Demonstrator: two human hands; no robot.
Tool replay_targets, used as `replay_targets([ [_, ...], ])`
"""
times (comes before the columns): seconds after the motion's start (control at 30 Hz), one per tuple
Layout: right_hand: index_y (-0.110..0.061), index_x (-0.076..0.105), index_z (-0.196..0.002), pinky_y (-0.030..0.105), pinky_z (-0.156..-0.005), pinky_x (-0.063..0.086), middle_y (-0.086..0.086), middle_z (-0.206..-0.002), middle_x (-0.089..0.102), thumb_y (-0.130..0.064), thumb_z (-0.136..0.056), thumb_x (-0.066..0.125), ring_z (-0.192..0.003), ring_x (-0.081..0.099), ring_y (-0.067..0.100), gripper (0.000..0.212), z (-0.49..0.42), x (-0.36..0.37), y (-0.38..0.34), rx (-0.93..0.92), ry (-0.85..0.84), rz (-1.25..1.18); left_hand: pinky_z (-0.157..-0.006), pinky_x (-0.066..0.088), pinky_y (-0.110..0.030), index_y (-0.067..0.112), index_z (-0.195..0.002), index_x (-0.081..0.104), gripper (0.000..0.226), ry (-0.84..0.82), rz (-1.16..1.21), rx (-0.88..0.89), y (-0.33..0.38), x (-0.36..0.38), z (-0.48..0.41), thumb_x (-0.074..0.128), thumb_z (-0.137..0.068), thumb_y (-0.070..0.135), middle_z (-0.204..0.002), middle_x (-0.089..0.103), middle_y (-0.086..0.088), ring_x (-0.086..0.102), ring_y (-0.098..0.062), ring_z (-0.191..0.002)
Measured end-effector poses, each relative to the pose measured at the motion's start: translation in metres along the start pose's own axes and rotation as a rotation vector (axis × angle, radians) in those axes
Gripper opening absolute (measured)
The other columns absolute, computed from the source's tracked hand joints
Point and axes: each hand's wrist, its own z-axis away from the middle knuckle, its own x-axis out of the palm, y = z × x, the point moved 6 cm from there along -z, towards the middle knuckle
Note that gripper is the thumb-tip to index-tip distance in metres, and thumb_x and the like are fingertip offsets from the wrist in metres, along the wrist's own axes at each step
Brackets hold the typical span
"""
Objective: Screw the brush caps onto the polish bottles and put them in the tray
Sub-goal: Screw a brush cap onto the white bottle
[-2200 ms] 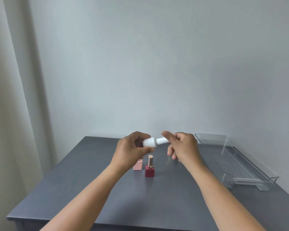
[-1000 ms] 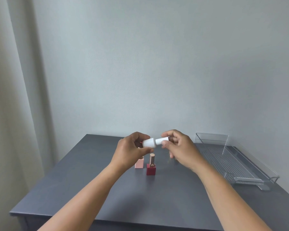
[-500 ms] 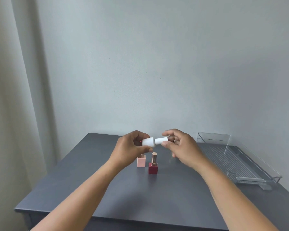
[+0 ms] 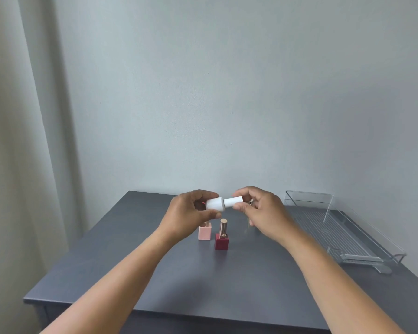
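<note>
Right now I have the left hand [image 4: 188, 213] curled around the white polish bottle [image 4: 214, 204], thumb underneath and fingers over the top, holding it sideways above the grey table [image 4: 203, 285]. The right hand [image 4: 263, 213] pinches the white brush cap [image 4: 232, 201] between thumb and fingertips, its other fingers loosely curled. Cap and bottle meet end to end in one line; I cannot tell how far the thread is seated. Just below the hands, the pink bottle [image 4: 205, 231] and the red bottle [image 4: 221, 241] stand upright close together on the table. The red one wears a gold cap [image 4: 223, 227], while the pink one's top is hidden behind my left hand. The clear tray [image 4: 323, 227] sits well off to the right, against the wall.
</note>
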Motion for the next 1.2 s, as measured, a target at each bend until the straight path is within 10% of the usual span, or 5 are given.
replay_targets([
  [0.7, -0.034, 0.066, -0.078, 0.024, -0.053, 0.042, -0.010, -0.059, 0.058, -0.021, -0.092, 0.062, -0.047, 0.049, 0.009, 0.019, 0.000, 0.003, -0.004, 0.032, 0.044, -0.033, -0.081, 0.056, -0.030, 0.032, -0.103, 0.070, 0.033, 0.161, -0.226, 0.199, 0.012, 0.004, 0.014, 0.082, -0.074, 0.024, -0.095, 0.068, 0.017, 0.064, -0.002, -0.086],
  [0.87, -0.024, 0.073, -0.086, 0.024, -0.046, 0.041, -0.003, -0.057, 0.058, -0.018, -0.087, 0.070, -0.040, 0.047, 0.013, 0.007, -0.006, 0.000, 0.001, 0.106, -0.033, -0.182, -0.078, 0.054, -0.033, 0.055, -0.105, 0.062, 0.031, 0.041, -0.360, 0.166, 0.009, 0.012, 0.014, 0.070, -0.076, 0.048, -0.090, 0.067, 0.017, 0.060, 0.000, -0.085],
  [1.2, -0.018, 0.070, -0.080, 0.027, -0.045, 0.044, 0.000, -0.065, 0.062, -0.019, -0.088, 0.064, -0.041, 0.056, 0.012, 0.010, -0.020, -0.038, 0.071, 0.278, 0.246, -0.153, -0.069, 0.042, -0.008, 0.043, -0.096, 0.070, 0.024, 0.058, -0.128, -0.031, -0.030, 0.001, 0.015, 0.080, -0.075, 0.038, -0.089, 0.070, 0.019, 0.064, 0.006, -0.084],
])
